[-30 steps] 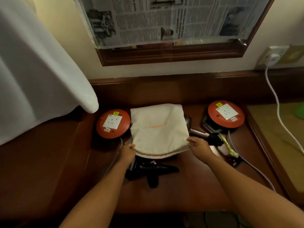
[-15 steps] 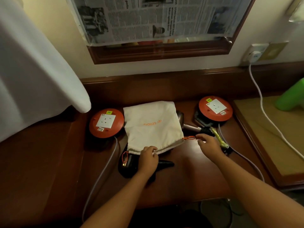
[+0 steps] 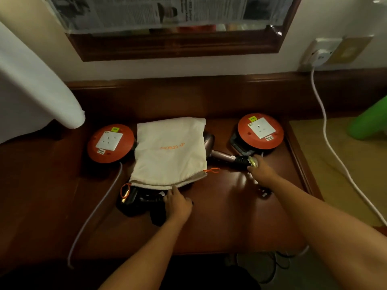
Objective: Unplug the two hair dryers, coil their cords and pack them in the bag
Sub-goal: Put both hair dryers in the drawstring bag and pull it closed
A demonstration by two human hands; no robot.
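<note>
Centrally, on dark wooden counter (image 3: 219, 222): cream drawstring bag (image 3: 170, 151) lying flat, mouth toward lower frame edge, orange lettering on its face, orange cord loops at both mouth corners

Left hand (image 3: 178, 204) at bag's mouth, lower centre of frame; fingertips on the hem, thumb side over black hair dryer (image 3: 142, 203). Fingers bent, but cannot tell whether pinching the hem or only resting on it

Black hair dryer partly tucked under bag mouth, body and handle sticking out below, toward lower centre-left

Right hand (image 3: 261, 171) right of centre, reaching to the tail end of the second dryer's handle; fingertips at the black strain relief and a yellowish bundle there. Blurred; grip width not readable, cannot tell if holding

Bronze hair dryer (image 3: 215, 150) just right of bag, head half hidden behind bag's edge, handle pointing right toward right hand

Two orange cable reels, sockets face up: left reel (image 3: 111, 143) touching bag's left side, right reel (image 3: 260, 135) right of centre, apart from bag. Grey cable (image 3: 98, 206) running from left reel down to lower left

White cable (image 3: 326, 139) hanging from wall socket (image 3: 322, 53), upper right, trailing to lower right edge. Green object (image 3: 370, 122) at right edge. White cloth (image 3: 35, 88) upper left. Newspaper-covered mirror (image 3: 167, 15) along top
</note>
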